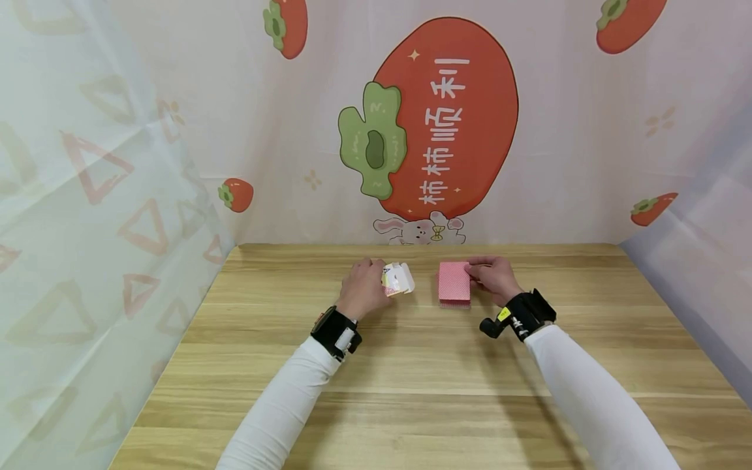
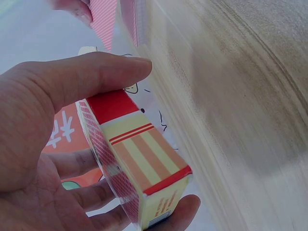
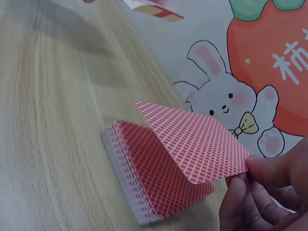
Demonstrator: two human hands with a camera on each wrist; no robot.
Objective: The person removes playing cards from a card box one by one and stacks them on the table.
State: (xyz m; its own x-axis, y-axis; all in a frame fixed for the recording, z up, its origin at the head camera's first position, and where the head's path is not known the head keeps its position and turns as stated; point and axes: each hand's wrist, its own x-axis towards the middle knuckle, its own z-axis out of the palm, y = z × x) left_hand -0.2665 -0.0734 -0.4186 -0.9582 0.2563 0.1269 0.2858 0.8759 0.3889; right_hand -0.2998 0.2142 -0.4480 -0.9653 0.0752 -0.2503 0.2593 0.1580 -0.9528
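Observation:
My left hand (image 1: 362, 288) grips an open card box (image 1: 399, 279), its thumb along one side and the fingers round the other. Red, cream and striped panels of the box (image 2: 149, 149) show in the left wrist view, and its white flap points right in the head view. My right hand (image 1: 495, 279) pinches one red-patterned playing card (image 3: 197, 144) by its corner between thumb and fingers. Tilted, the card hangs over a neat deck of cards (image 3: 144, 168) lying back-side up on the table. From the head view, the held card covers most of the deck.
The wooden table (image 1: 423, 378) reaches back to a hanging cloth (image 1: 564, 183) printed with persimmons and a rabbit (image 3: 224, 91). The cloth comes close behind both hands. Another pale cloth (image 1: 106, 261) hangs along the left side of the table.

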